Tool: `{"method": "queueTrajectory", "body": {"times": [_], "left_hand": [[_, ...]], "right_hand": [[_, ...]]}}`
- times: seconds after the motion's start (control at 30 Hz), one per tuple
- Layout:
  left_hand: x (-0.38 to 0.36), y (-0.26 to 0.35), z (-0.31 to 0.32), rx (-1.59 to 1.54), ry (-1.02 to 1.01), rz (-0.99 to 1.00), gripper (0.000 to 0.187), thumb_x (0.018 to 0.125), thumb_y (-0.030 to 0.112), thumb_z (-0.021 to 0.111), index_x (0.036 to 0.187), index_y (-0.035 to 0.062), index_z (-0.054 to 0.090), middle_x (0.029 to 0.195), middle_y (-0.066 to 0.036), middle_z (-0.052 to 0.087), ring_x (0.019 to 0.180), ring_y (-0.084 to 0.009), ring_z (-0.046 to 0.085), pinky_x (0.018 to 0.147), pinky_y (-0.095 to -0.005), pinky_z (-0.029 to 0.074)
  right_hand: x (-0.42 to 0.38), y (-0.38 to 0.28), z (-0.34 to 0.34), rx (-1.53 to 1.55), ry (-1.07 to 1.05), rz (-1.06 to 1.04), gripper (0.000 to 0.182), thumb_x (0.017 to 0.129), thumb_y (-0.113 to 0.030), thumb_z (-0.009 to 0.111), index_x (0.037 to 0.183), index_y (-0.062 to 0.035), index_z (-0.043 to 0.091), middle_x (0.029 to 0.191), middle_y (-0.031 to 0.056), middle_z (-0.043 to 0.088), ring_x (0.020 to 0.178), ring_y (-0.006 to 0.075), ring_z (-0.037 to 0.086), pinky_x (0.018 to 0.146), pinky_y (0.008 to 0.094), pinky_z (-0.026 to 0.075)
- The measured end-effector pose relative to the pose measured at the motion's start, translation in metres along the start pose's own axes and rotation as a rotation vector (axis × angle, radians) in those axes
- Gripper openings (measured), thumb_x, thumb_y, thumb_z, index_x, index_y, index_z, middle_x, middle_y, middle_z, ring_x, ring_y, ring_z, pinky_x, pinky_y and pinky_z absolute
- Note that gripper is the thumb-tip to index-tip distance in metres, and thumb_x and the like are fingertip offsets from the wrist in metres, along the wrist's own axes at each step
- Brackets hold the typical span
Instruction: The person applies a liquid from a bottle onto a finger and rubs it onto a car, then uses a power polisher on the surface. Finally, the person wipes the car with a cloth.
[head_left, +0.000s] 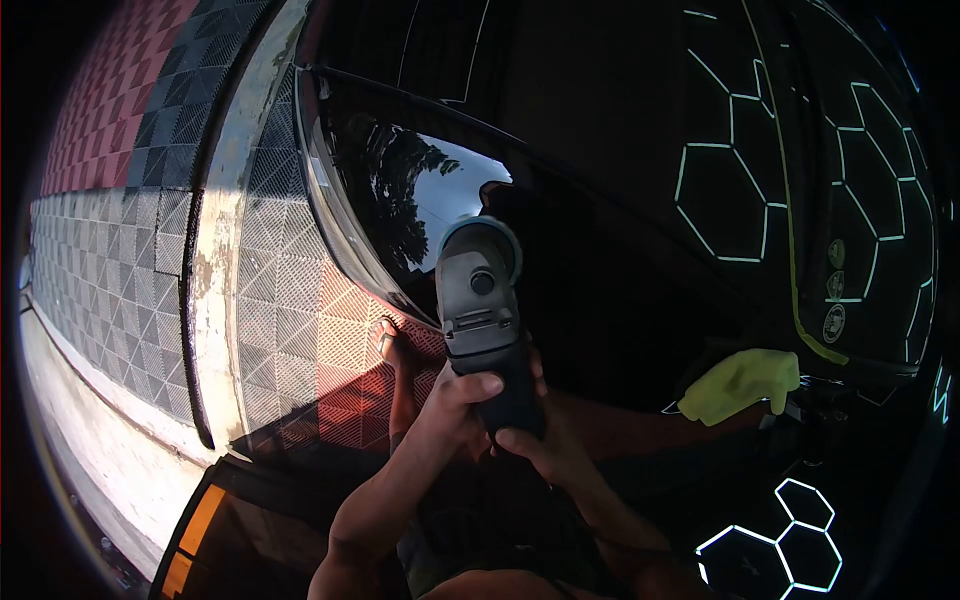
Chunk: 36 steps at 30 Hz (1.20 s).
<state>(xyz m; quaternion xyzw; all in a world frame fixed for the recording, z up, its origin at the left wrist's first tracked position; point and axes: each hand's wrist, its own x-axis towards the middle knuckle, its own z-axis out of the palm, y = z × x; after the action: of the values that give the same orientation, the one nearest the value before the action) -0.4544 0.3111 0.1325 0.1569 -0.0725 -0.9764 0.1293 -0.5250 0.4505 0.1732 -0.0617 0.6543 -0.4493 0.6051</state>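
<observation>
Both of my hands are closed round the dark body of a handheld power polisher at the centre of the view. My left hand wraps its left side, thumb lying across the top. Lower on the right, my right hand grips the rear of the body, partly hidden by it. The tool's round pad is at the glossy black car panel; whether it touches cannot be made out. The panel reflects sky and trees beside the pad.
A yellow-green cloth lies on the car at the right, near the windshield's edge. Left of the car is grey and red tiled flooring with a pale worn strip. Another dark vehicle with an orange light stands at lower left.
</observation>
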Motion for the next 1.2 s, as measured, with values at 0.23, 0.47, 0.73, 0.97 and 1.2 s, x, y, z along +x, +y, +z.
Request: {"method": "queueTrajectory", "body": {"times": [0.23, 0.47, 0.73, 0.97, 1.2], "left_hand": [[-0.006, -0.013, 0.006, 0.052, 0.019, -0.062, 0.062, 0.075, 0.028, 0.075, 0.123, -0.0011, 0.047, 0.103, -0.016, 0.061, 0.093, -0.0249, 0.065, 0.077, -0.0350, 0.056], [-0.001, -0.001, 0.003, 0.067, 0.019, -0.061, 0.060, 0.075, 0.028, 0.075, 0.121, -0.0012, 0.049, 0.099, -0.015, 0.062, 0.090, -0.0241, 0.065, 0.076, -0.0334, 0.057], [-0.002, 0.004, -0.007, 0.099, -0.032, -0.113, 0.067, 0.076, 0.027, 0.073, 0.130, -0.0002, 0.043, 0.106, -0.017, 0.060, 0.095, -0.0282, 0.064, 0.080, -0.0383, 0.055], [0.009, 0.019, -0.003, 0.085, -0.038, -0.105, 0.067, 0.076, 0.028, 0.073, 0.129, -0.0007, 0.044, 0.106, -0.018, 0.060, 0.095, -0.0286, 0.065, 0.081, -0.0389, 0.056], [0.015, 0.054, -0.020, -0.050, -0.063, 0.040, 0.063, 0.080, 0.027, 0.071, 0.130, -0.0006, 0.044, 0.107, -0.018, 0.060, 0.096, -0.0293, 0.065, 0.080, -0.0390, 0.057]], "right_hand": [[-0.018, 0.006, -0.004, 0.114, -0.013, 0.019, 0.068, 0.083, -0.022, 0.073, 0.135, 0.0048, 0.039, 0.111, 0.0153, 0.059, 0.095, 0.0222, 0.065, 0.080, 0.0333, 0.054], [-0.010, 0.003, 0.006, 0.135, -0.013, 0.024, 0.064, 0.084, -0.020, 0.071, 0.134, 0.0044, 0.040, 0.108, 0.0141, 0.060, 0.087, 0.0194, 0.065, 0.074, 0.0310, 0.055], [-0.008, -0.007, 0.018, 0.103, 0.094, -0.088, 0.051, 0.083, -0.037, 0.067, 0.112, 0.0030, 0.055, 0.090, 0.0120, 0.064, 0.078, 0.0202, 0.066, 0.069, 0.0322, 0.055], [0.005, -0.016, 0.015, 0.154, -0.005, -0.078, 0.053, 0.087, -0.022, 0.068, 0.127, 0.0023, 0.043, 0.102, 0.0101, 0.061, 0.083, 0.0164, 0.063, 0.070, 0.0298, 0.053], [0.044, -0.042, 0.041, 0.029, -0.006, -0.143, 0.070, 0.085, -0.027, 0.071, 0.137, 0.0051, 0.037, 0.127, 0.0177, 0.049, 0.121, 0.0242, 0.050, 0.101, 0.0379, 0.041]]}}
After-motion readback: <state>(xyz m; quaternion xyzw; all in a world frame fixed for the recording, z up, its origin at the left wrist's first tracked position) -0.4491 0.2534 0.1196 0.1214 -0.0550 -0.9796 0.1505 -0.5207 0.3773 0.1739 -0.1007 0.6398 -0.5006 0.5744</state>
